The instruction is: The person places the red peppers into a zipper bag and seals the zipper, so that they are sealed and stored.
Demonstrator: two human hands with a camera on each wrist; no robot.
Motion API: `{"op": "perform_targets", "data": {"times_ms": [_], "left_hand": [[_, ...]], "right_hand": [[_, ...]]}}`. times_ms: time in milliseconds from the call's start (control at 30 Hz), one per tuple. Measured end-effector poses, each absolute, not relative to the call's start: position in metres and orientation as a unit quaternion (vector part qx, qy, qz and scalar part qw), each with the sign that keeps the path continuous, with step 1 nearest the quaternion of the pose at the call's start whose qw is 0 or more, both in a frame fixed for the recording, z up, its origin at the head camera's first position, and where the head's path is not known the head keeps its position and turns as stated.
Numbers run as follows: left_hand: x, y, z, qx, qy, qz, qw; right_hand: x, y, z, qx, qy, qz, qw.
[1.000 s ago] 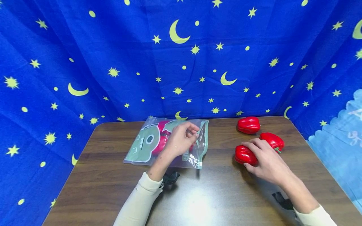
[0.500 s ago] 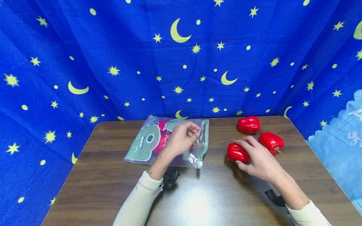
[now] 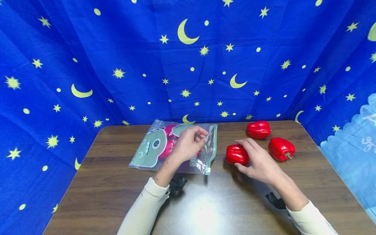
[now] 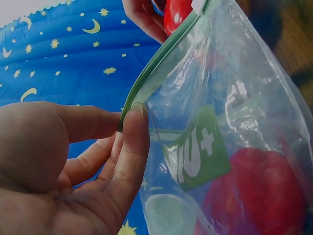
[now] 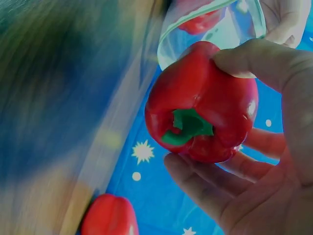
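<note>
With twelve o'clock at the far edge of the desk (image 3: 102, 182), a clear plastic bag (image 3: 147, 153) with a green monster print lies towards eleven from the desk's middle. The left hand (image 3: 188, 145) is over it, its thumb and bent fingers (image 4: 133, 147) closed in a pinch on the green rim (image 4: 144, 73) at the bag's mouth. That mouth gapes towards three o'clock, with a white slider (image 3: 209, 170) at the bag's four o'clock corner. Red peppers show through the plastic; how many, I cannot tell.

The right hand (image 3: 259, 164) grips a red bell pepper (image 3: 236, 154) at three o'clock from the bag, near its mouth but apart from it. Thumb and fingers are spread only as wide as the pepper and bend round it, its green stem facing back towards the wrist. Whether it touches the desk is unclear.

From the gripped pepper, a second pepper (image 3: 258, 130) lies at one o'clock by the far edge, and a third pepper (image 3: 281, 149) at three, beyond the knuckles. A blue star-and-moon cloth (image 3: 152, 62) hangs behind.
</note>
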State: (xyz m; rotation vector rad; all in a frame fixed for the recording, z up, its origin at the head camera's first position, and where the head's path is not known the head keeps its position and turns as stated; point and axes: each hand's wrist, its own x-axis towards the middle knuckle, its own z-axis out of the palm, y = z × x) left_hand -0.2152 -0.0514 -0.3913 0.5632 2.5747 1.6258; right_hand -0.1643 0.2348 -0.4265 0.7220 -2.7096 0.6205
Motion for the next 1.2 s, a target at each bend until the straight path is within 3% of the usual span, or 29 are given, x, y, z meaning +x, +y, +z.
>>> {"op": "perform_targets", "data": {"times_ms": [1200], "left_hand": [[-0.214,-0.05,-0.393,0.181,0.835,0.519,0.026]], "right_hand": [[-0.193,0.174,-0.436,0.287,-0.912,0.27,0.112]]}}
